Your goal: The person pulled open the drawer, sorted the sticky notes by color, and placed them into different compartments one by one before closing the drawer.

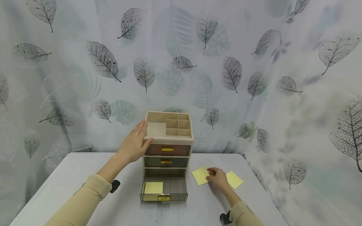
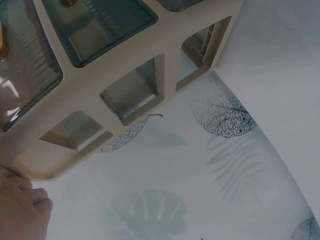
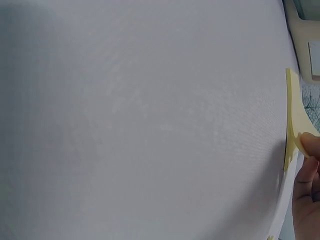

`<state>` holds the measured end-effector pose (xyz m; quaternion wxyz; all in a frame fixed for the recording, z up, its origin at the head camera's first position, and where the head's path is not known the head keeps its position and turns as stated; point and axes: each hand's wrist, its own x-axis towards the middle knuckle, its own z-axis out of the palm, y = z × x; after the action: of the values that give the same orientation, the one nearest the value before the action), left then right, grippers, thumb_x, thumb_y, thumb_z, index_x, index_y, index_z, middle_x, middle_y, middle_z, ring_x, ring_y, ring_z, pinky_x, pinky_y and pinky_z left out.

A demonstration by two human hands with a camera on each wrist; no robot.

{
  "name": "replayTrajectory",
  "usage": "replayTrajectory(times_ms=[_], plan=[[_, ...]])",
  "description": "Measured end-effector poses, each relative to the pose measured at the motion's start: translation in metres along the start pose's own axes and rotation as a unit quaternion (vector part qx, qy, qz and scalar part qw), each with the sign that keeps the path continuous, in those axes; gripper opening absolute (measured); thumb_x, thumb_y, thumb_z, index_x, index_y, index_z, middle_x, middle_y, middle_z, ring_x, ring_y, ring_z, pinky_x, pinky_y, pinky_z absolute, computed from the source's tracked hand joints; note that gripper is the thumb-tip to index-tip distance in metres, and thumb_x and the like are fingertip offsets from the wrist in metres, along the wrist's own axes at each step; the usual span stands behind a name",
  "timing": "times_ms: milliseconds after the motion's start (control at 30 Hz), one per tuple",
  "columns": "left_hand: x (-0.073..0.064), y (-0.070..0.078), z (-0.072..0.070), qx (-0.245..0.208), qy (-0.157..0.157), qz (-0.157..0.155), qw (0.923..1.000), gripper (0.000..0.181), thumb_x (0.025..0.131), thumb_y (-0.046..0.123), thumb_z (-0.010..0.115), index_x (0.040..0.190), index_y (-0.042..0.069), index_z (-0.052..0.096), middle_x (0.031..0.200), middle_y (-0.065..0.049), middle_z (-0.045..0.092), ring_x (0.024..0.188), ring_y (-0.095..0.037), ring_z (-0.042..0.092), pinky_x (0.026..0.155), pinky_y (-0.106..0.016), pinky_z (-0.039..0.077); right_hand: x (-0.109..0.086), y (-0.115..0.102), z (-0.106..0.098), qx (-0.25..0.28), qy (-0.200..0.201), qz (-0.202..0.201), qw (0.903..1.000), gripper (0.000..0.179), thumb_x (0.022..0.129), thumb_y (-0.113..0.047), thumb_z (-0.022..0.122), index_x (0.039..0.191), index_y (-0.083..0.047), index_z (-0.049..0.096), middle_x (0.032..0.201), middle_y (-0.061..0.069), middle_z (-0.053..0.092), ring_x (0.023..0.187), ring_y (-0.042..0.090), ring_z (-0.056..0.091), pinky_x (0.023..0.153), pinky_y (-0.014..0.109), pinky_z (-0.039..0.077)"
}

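A cream desktop drawer organizer (image 1: 168, 140) stands on the table. My left hand (image 1: 132, 145) rests against its upper left side, fingers extended along the top edge and thumb over the front corner. In the left wrist view part of that hand (image 2: 22, 210) shows at the organizer's corner. My right hand (image 1: 218, 178) pinches the edge of a yellow sticky note pad (image 1: 200, 175) on the table. The right wrist view shows thumb and fingers (image 3: 306, 187) at a bent-up corner of the yellow sheets (image 3: 295, 107), other layers lying flat beneath.
The organizer's bottom drawer (image 1: 178, 187) is pulled out, with a yellow note pad (image 1: 153, 187) in its left part. Two upper drawers are closed. Another yellow pad (image 1: 234, 180) lies right of my right hand on the white table (image 1: 118, 204). A leaf-print curtain (image 1: 169, 40) hangs behind.
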<state>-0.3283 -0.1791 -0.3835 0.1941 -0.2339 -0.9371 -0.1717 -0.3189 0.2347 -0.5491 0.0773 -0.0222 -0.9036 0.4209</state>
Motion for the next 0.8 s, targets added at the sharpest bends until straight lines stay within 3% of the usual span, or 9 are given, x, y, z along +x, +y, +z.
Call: replayTrajectory(times_ms=[333,600,800], plan=[[0.001,0.000,0.000,-0.001,0.002,0.001,1.0000,0.079,0.111,0.046,0.041,0.164,-0.005,0.012,0.174,-0.018,0.006,0.159,-0.038,0.010,0.127,-0.057,0.019,-0.005,-0.002,-0.001,-0.001,0.021,0.010,0.9997,0.025,0.092,-0.005,0.074,0.116,0.003,0.074,0.096,0.006,0.069,0.089,0.020,0.060,0.071,0.026,0.049],[0.001,0.000,0.000,-0.001,0.002,-0.001,1.0000,0.079,0.111,0.047,0.041,0.164,-0.005,0.013,0.174,-0.018,0.006,0.159,-0.038,0.011,0.127,-0.057,0.019,-0.010,-0.008,0.000,-0.002,0.050,-0.037,0.9980,0.020,0.095,-0.007,0.073,0.114,-0.001,0.076,0.112,0.015,0.067,0.102,0.030,0.067,0.084,0.040,0.057],[0.000,0.000,0.000,-0.002,0.003,0.000,1.0000,0.079,0.111,0.046,0.041,0.164,-0.005,0.013,0.174,-0.018,0.007,0.159,-0.038,0.011,0.127,-0.056,0.018,-0.011,-0.014,0.002,0.034,0.041,-0.031,0.9981,0.017,0.096,-0.006,0.072,0.113,-0.003,0.076,0.116,0.016,0.070,0.101,0.031,0.072,0.075,0.031,0.061]])
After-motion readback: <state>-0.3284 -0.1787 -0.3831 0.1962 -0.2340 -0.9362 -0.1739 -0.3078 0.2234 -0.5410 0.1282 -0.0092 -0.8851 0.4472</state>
